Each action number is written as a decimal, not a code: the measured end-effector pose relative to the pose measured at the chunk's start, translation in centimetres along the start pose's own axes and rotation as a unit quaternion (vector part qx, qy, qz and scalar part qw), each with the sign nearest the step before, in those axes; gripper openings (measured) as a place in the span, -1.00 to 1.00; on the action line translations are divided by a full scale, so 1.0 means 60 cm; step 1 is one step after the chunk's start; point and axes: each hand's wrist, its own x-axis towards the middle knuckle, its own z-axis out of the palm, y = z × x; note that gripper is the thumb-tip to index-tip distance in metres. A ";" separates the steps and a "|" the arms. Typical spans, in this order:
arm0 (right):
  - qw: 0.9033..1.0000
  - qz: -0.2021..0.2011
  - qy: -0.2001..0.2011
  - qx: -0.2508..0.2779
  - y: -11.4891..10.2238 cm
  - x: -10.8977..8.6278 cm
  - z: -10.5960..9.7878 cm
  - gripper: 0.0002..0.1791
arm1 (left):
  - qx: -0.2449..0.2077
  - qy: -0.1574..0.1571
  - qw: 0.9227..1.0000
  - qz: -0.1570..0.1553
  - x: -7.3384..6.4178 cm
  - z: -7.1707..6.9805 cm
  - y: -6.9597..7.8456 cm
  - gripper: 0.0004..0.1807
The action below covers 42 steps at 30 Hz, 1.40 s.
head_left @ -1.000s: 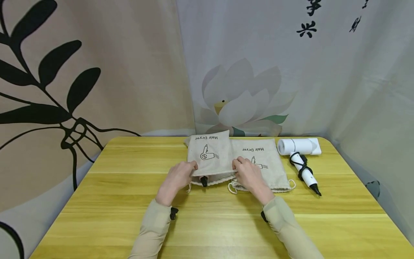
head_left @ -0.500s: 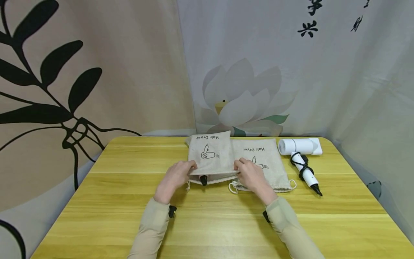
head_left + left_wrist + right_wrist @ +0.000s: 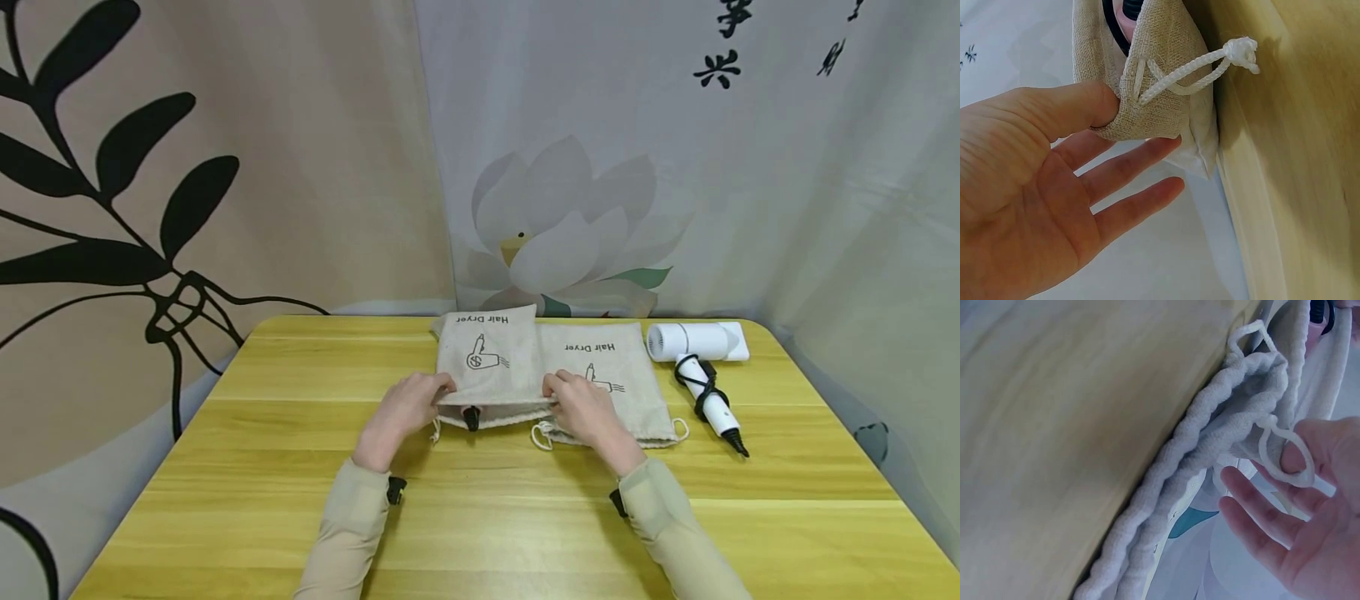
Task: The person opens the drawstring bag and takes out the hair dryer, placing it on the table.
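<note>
A beige cloth drawstring bag (image 3: pixel 517 367) printed "Hair Dryer" lies toward the far side of the table, its mouth facing me. Inside the mouth shows a pink-and-black object (image 3: pixel 1125 25), whose black end (image 3: pixel 471 418) pokes out; the rest is hidden by cloth. My left hand (image 3: pixel 405 408) pinches the left corner of the mouth between thumb and index finger, the other fingers stretched out below. At the right corner, my right hand (image 3: pixel 588 412) pinches the rim, above a second printed drawstring bag (image 3: pixel 637 417). A cord loop (image 3: pixel 1262 444) hangs by its thumb.
Right of the bags lies a white hair dryer (image 3: pixel 693 342) with a black cord wound round its handle (image 3: pixel 718 414). The wooden table (image 3: pixel 480 517) ends just behind the bags, where a printed curtain (image 3: pixel 337 167) hangs.
Both hands keep their hold and have drawn slightly apart, stretching the front bag's mouth a little wider. The whole head view has shifted slightly.
</note>
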 end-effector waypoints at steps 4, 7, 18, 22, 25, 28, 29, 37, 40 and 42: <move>1.000 -0.006 0.000 -0.001 -0.001 0.000 -0.002 -0.72 | 0.003 -0.004 1.000 0.002 0.000 -0.001 -0.001 -0.59; 1.000 -0.009 -0.001 0.000 -0.003 0.001 -0.005 -0.72 | 0.004 -0.007 1.000 0.001 -0.001 -0.004 -0.002 -0.60; 1.000 -0.025 0.001 -0.008 -0.007 0.004 -0.007 -0.72 | 0.022 -0.007 1.000 -0.007 -0.002 -0.011 -0.006 -0.71; 0.999 -0.035 -0.003 -0.016 -0.010 0.005 -0.005 -0.73 | 0.022 -0.014 0.999 -0.020 -0.002 -0.011 -0.004 -0.72; 0.999 -0.046 0.000 -0.018 -0.013 0.004 -0.003 -0.72 | 0.024 -0.015 0.999 -0.022 -0.002 -0.011 -0.002 -0.72; 0.997 -0.068 0.013 -0.019 -0.018 0.003 0.002 -0.70 | 0.028 -0.011 0.999 -0.018 -0.002 -0.010 0.001 -0.74; 0.997 -0.078 0.019 -0.020 -0.020 0.003 0.004 -0.70 | 0.029 -0.011 0.999 -0.017 -0.002 -0.010 0.003 -0.75; 0.993 -0.109 0.032 -0.022 -0.057 0.018 0.016 -0.65 | 0.017 -0.002 1.000 -0.016 -0.001 -0.012 0.013 -0.80; 0.991 -0.126 0.043 -0.029 -0.073 0.031 0.019 -0.65 | 0.011 0.006 1.000 -0.013 -0.001 -0.014 0.016 -0.80; 0.988 -0.140 0.057 -0.032 -0.082 0.039 0.021 -0.70 | 0.012 0.012 1.000 -0.008 -0.002 -0.016 0.018 -0.79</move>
